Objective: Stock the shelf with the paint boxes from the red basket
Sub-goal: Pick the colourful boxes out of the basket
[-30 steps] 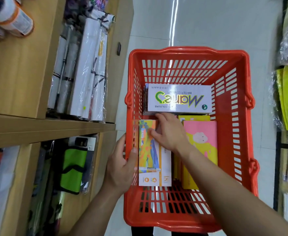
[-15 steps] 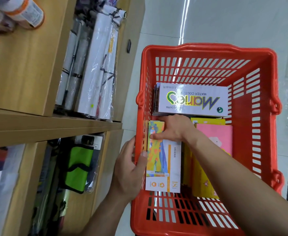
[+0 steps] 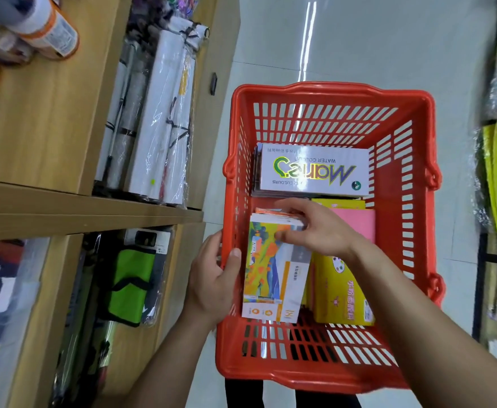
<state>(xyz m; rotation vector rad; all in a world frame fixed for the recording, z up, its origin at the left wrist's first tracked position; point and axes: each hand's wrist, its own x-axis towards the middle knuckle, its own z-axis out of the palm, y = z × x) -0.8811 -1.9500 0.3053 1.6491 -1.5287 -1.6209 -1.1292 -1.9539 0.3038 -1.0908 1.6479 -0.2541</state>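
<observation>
Red basket (image 3: 329,90) held at its left wall by my left grip (image 3: 212,278), my right grip (image 3: 315,231) pinches the far end of the orange paint box (image 3: 266,269), long axis running toward me

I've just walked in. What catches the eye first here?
A bright red basket fills the middle, with paint boxes inside. The right hand grips the far end of a colourful box along its left wall, while the left hand holds that wall's rim. A large white watercolour box lies at the far end.
</observation>
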